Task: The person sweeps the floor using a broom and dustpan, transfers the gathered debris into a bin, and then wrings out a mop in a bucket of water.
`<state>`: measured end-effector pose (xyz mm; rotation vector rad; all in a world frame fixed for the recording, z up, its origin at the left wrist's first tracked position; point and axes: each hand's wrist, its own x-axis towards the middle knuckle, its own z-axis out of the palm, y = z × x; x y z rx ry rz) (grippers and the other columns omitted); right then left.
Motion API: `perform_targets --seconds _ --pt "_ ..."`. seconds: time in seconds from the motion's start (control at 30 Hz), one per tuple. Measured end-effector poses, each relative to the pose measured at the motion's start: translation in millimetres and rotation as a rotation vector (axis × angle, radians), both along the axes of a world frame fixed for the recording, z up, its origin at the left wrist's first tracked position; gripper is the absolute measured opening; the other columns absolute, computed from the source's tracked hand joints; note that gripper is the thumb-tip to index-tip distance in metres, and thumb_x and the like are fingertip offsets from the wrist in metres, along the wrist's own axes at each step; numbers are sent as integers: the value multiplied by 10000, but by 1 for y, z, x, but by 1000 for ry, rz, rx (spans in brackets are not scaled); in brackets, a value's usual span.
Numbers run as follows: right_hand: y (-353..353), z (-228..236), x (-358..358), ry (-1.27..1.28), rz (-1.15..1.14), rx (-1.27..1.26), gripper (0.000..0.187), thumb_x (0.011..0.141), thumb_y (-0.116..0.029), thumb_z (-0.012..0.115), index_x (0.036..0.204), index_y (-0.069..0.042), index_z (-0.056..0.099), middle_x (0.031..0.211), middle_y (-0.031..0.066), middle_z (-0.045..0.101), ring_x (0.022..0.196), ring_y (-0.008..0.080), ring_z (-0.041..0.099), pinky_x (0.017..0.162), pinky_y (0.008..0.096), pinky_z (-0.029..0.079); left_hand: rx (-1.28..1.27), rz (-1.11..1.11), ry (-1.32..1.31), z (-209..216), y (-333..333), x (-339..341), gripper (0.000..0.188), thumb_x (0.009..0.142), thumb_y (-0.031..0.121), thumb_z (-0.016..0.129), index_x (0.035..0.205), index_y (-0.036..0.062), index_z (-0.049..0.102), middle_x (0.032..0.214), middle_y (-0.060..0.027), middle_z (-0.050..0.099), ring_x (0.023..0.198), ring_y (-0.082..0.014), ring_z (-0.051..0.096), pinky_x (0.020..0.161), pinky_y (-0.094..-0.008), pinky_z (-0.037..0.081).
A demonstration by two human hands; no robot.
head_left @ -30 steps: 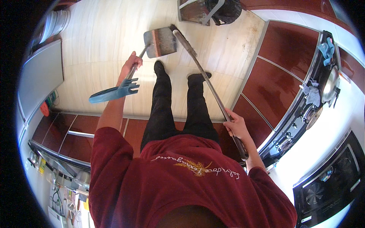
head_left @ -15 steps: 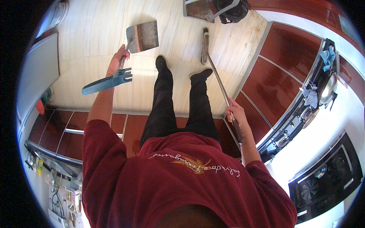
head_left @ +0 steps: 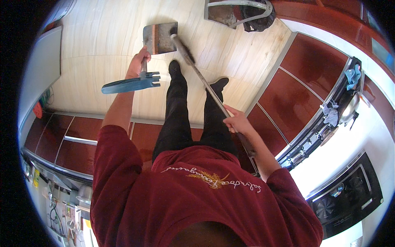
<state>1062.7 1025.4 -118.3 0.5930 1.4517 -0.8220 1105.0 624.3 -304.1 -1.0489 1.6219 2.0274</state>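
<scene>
My left hand (head_left: 140, 61) grips the pole of a long-handled dustpan (head_left: 166, 39), whose grey pan with a row of reddish comb teeth rests on the floor ahead of my feet. Its blue handle end (head_left: 129, 85) crosses over my left forearm. In my right hand (head_left: 238, 120) is the stick of a broom (head_left: 183, 48). The broom's narrow head with dark bristles lies slanted at the right edge of the pan, close to a dark clump of dirt there. Both hands are closed round their poles.
A trash bin (head_left: 222, 16) with a grey frame and a black bag (head_left: 260, 22) stands at the far right. Dark red cabinets (head_left: 302, 68) line the right side and run behind my legs. A white panel (head_left: 43, 61) is on the left. The floor (head_left: 98, 45) is pale and wood-patterned.
The broom head has swung left from the open floor to the pan's right edge, with my right hand moving inward. The dustpan and my left hand have shifted slightly right.
</scene>
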Motion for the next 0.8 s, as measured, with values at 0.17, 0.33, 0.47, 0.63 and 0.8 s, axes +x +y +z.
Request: perform_targets --seconds 0.17,0.33,0.47,0.63,0.8 --pt "-11 48 -19 64 123 -1 597 699 -4 574 1262 -101 401 497 36 479 366 104 443 348 237 351 51 52 109 1 -2 5 545 880 504 289 516 107 376 503 43 294 498 -75 275 489 -223 214" --pt "-31 40 -50 218 125 85 571 700 -25 566 1247 -76 411 500 27 470 381 99 443 353 230 354 95 206 164 10 5 22 574 888 510 243 527 102 423 476 50 327 458 -56 302 445 -194 233" --pt "-73 18 -86 282 85 79 555 705 -24 550 1240 -36 403 521 33 474 397 100 450 358 231 361 52 258 211 3 13 38 544 890 479 258 545 106 453 493 37 347 458 -64 309 454 -205 253" --pt "-108 -27 -75 334 271 18 566 717 -21 557 1253 -15 377 541 11 451 411 83 409 367 237 359 42 386 136 -2 12 27 546 874 505 297 564 95 481 507 46 369 442 -64 298 435 -205 236" --pt "-90 20 -81 189 487 16 574 705 -54 567 1252 -46 395 541 53 499 392 120 463 379 259 392 163 381 151 -29 12 34 532 876 500 318 559 101 471 467 53 337 420 -64 310 402 -216 222"
